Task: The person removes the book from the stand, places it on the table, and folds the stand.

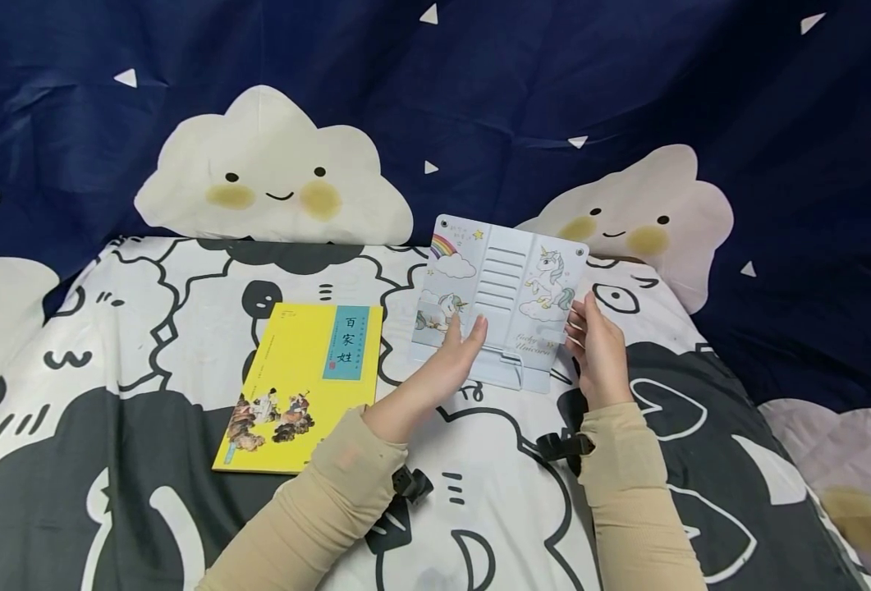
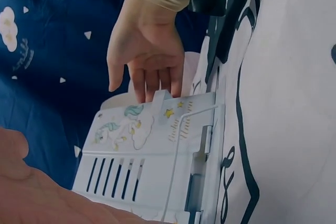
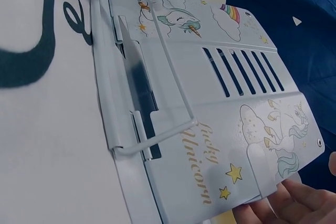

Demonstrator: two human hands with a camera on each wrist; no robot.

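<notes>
A pale metal book stand (image 1: 505, 304) printed with unicorns, a rainbow and clouds leans back on the bed cover, its slotted middle panel facing me. At its bottom front, a wire page holder (image 3: 173, 82) sticks out. My left hand (image 1: 442, 369) is at the stand's lower left, fingertips touching it near the side clip and thumb held apart. Beside the right edge is my right hand (image 1: 601, 349); its fingers (image 2: 152, 82) reach straight behind the panel near the other side clip (image 3: 261, 171), thumb clear of it. The right fingertips are partly hidden by the panel.
A yellow book (image 1: 295, 394) with a blue title strip lies flat left of the stand, near my left forearm. The black-and-white patterned cover (image 1: 479, 476) spreads under everything. Behind hangs a dark blue cloth (image 1: 479, 98) with cloud shapes.
</notes>
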